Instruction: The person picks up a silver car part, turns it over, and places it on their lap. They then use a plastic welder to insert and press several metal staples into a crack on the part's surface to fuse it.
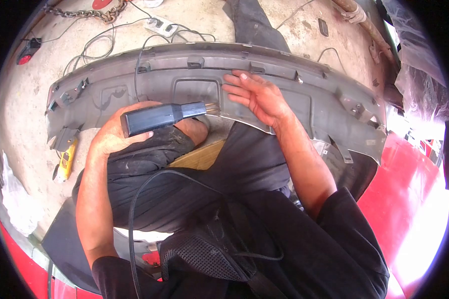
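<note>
My left hand [115, 130] is wrapped round a black hot stapler [154, 117]. Two copper-coloured prongs stick out of its narrow end, pointing right toward the grey plastic car bumper [264, 74]. The bumper lies across the floor in front of my knees, its inner side with clips and ribs facing me. My right hand [257, 97] is over the middle of the bumper, just right of the prongs. Its fingers are stretched out and apart, with nothing in them. The bumper's near edge runs below both hands.
A white power strip [160, 26] with black cables lies beyond the bumper. At the left is a yellow-handled tool [66, 162]. A rusty chain [97, 15] lies at the far left, a red panel [404, 189] at the right. A black cable [131, 219] loops over my lap.
</note>
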Demonstrator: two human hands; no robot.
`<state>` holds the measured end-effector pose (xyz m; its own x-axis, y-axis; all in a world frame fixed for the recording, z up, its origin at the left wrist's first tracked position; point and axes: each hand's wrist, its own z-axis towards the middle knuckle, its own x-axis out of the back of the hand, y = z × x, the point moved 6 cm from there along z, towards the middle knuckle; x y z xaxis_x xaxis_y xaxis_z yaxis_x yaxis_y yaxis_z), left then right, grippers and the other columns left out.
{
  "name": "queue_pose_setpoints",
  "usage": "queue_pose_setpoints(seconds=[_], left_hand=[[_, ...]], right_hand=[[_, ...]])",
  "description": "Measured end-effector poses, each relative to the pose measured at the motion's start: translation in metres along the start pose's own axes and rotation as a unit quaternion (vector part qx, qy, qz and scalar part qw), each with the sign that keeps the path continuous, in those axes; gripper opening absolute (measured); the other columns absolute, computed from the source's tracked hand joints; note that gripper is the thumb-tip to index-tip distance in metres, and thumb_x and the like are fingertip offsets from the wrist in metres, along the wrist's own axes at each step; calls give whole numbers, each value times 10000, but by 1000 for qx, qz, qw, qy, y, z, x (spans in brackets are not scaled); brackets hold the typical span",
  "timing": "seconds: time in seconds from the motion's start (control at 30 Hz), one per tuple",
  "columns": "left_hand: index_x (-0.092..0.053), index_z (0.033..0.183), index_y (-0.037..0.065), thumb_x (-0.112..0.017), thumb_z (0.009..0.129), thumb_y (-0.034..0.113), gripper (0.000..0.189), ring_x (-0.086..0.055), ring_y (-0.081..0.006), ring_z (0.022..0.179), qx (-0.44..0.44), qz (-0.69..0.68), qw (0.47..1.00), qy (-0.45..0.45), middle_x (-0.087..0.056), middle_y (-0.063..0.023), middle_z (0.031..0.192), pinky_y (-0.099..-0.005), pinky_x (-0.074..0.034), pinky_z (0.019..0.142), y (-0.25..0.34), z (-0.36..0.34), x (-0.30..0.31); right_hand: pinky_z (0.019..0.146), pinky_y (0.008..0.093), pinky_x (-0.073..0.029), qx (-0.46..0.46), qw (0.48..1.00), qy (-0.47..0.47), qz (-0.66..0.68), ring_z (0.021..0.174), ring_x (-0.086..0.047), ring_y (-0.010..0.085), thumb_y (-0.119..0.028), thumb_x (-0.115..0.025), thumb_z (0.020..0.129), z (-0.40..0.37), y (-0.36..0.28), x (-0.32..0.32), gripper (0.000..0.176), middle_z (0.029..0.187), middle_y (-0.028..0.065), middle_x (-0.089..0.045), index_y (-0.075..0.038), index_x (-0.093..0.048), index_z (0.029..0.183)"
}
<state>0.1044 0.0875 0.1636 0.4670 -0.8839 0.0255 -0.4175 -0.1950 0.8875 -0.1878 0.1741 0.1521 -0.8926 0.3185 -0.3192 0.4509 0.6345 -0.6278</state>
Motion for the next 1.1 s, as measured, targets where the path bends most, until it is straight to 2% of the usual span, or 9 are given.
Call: queue_pose_setpoints(seconds=[0.63,0.83,0.9,1.1], left_hand=[[-576,1279,14,-760,740,173,592,-603,-219,1106,-19,2,1000,-4,-645,-133,1209,-350,-450,994,1,0,-2],[-577,1280,22,-754,735,154,587,-598,-218,1114,0,-14,1000,-9,-643,-129,1212,-349,-445,1003,2,0,-3],[-578,1280,24,-750,737,152,584,-598,-217,1114,-5,-9,1000,-7,-643,-127,1212,-349,-444,1003,1,-1,-3],[-580,1282,29,-749,739,143,580,-599,-214,1111,-11,-5,1000,-6,-643,-123,1211,-346,-445,1001,1,0,-3]], right_hand=[[973,354,-523,-3,1000,16,1,1250,-545,317,-218,-505,1022,1,0,1,580,1414,246,-474,116,-284,1442],[974,353,-522,-3,1000,17,-3,1250,-545,316,-222,-506,1022,0,-1,-2,579,1415,244,-475,111,-289,1443],[973,339,-506,-7,1000,18,-4,1227,-561,276,-220,-461,1043,0,-1,-2,546,1391,214,-508,104,-286,1446],[973,337,-505,-7,1000,19,-9,1229,-559,273,-231,-459,1044,0,-1,-2,550,1396,212,-504,104,-288,1445]])
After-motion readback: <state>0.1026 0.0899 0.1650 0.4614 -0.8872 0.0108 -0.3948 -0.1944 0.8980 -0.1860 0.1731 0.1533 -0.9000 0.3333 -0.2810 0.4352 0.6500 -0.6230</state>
